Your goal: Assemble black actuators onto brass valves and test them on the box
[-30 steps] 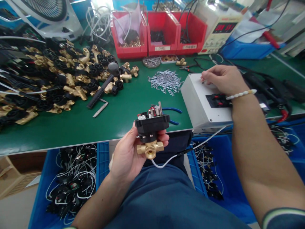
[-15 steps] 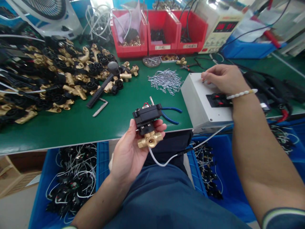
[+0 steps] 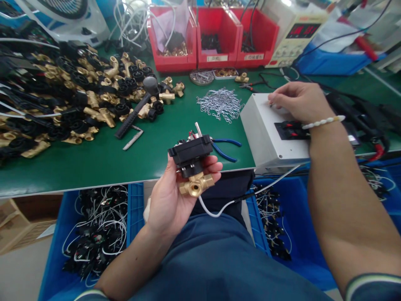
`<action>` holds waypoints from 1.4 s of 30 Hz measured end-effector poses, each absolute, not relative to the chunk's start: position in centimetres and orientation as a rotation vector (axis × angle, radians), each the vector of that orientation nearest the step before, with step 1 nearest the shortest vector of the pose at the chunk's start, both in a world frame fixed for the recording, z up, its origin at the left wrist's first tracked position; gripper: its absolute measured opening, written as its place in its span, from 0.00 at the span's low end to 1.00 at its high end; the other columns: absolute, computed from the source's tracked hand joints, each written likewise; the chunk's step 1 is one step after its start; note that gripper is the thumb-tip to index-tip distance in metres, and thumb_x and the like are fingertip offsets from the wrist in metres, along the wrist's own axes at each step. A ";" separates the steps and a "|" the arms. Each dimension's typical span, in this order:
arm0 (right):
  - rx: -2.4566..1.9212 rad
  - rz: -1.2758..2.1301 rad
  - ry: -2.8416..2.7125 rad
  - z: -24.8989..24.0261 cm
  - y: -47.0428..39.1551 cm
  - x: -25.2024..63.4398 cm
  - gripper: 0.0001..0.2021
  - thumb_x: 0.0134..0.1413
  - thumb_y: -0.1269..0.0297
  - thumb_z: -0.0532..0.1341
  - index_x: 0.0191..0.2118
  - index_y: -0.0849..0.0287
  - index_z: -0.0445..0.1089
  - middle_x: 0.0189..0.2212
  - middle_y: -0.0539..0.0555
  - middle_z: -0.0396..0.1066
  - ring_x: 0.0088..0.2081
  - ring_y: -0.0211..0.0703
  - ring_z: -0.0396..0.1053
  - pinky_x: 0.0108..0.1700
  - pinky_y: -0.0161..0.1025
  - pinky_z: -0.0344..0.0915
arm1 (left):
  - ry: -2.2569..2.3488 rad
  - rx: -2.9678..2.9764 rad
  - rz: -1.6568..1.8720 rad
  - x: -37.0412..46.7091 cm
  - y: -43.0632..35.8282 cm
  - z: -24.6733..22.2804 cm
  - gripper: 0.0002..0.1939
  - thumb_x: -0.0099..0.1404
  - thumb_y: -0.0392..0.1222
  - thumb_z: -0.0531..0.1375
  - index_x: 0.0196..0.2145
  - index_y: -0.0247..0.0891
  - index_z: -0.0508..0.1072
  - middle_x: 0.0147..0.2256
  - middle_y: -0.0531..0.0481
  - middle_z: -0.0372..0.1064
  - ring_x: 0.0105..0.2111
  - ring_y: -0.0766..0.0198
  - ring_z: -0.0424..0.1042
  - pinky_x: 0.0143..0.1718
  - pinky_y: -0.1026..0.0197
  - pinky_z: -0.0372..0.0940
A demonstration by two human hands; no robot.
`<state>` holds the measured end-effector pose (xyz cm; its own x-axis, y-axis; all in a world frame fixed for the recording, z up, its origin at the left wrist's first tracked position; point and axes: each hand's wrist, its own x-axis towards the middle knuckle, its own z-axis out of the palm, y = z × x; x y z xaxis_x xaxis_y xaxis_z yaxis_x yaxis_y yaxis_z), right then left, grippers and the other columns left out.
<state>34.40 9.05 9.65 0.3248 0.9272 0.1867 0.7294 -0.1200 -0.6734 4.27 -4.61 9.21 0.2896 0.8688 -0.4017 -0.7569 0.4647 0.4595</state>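
My left hand (image 3: 171, 198) is wrapped from below around a motorized ball valve (image 3: 191, 151), a brass three-way body under a black actuator housing. The housing's top is uncovered, showing a metal shaft and red wires. From the valve, a white cable (image 3: 216, 215) runs through a black joint towards a pale grey control box (image 3: 263, 131). On that box's top, my right hand (image 3: 296, 98) pinches a small metal toggle switch (image 3: 271, 104) between thumb and fingers. Blue-handled pliers (image 3: 227, 149) lie just behind the valve.
Brass valve bodies with black parts (image 3: 78, 92) cover the left of the green bench, beside a hammer (image 3: 138, 108). Metal clips (image 3: 221, 103) lie heaped mid-bench. Red bins (image 3: 219, 37) and a power supply (image 3: 294, 35) stand behind. Blue crates (image 3: 134, 209) sit below the edge.
The valve has tilted in my left hand, and its brass port faces a little differently. My right hand keeps its grip at the switch. The whole view has shifted slightly.
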 end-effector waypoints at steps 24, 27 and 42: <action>-2.046 0.359 -1.501 10.3 8.8 33.9 0.03 0.56 0.72 0.71 0.33 0.60 0.78 0.28 0.51 0.74 0.26 0.31 0.60 0.31 0.36 0.59 | 0.555 0.124 0.917 3.2 -4.7 8.2 0.24 0.75 0.48 0.48 0.33 0.35 0.80 0.25 0.47 0.74 0.18 0.69 0.70 0.23 0.64 0.73; -2.068 0.358 -1.528 10.6 8.6 33.6 0.02 0.57 0.71 0.71 0.34 0.59 0.79 0.32 0.51 0.76 0.29 0.31 0.62 0.38 0.38 0.63 | 0.508 0.153 0.892 2.9 -4.8 8.0 0.19 0.71 0.49 0.53 0.35 0.36 0.79 0.24 0.49 0.70 0.16 0.70 0.64 0.22 0.64 0.71; -2.018 0.257 -1.665 9.6 9.5 34.6 0.02 0.61 0.67 0.68 0.39 0.59 0.78 0.37 0.57 0.79 0.35 0.39 0.72 0.42 0.42 0.67 | 0.346 0.222 0.872 3.1 -5.2 7.8 0.11 0.69 0.42 0.58 0.35 0.37 0.79 0.17 0.56 0.64 0.13 0.73 0.63 0.17 0.72 0.61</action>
<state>34.63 9.46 9.63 0.2312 0.9579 0.1701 0.8621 -0.1207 -0.4921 3.08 -5.15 7.84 0.5931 0.7784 -0.2055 -0.7075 0.6258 0.3285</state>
